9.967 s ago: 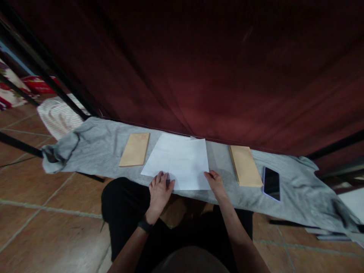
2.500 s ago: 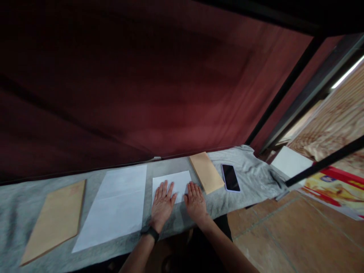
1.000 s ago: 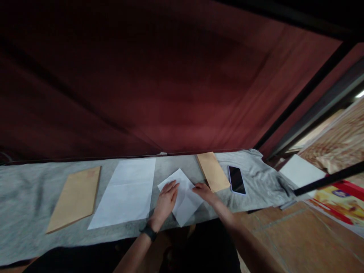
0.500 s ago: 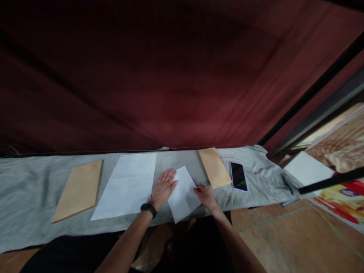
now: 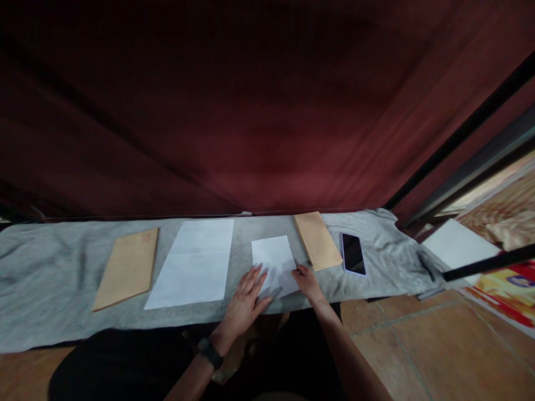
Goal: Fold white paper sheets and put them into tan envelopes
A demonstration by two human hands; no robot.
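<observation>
A folded white sheet of paper [image 5: 272, 255] lies on the grey cloth between my hands, its edges nearly square to me. My left hand [image 5: 246, 295], with a dark watch on the wrist, rests on its lower left part, fingers stretched out. At the sheet's right edge, my right hand [image 5: 307, 282] is closed, with the paper's edge at its fingers. Left of them lies a larger white sheet of paper [image 5: 192, 264] with a faint crease across it. To the right is a stack of brown envelopes [image 5: 317, 242].
Another stack of brown envelopes [image 5: 127, 270] lies at the left. A phone [image 5: 353, 254] in a pale purple case lies right of the right-hand stack. A dark red curtain [image 5: 267, 139] hangs behind the grey cloth [image 5: 50, 278]. At the right runs a black bar [image 5: 489, 263].
The folded sheet has turned from slanted to nearly straight. My left hand has moved down to its lower left part, while my right hand stays at its right edge.
</observation>
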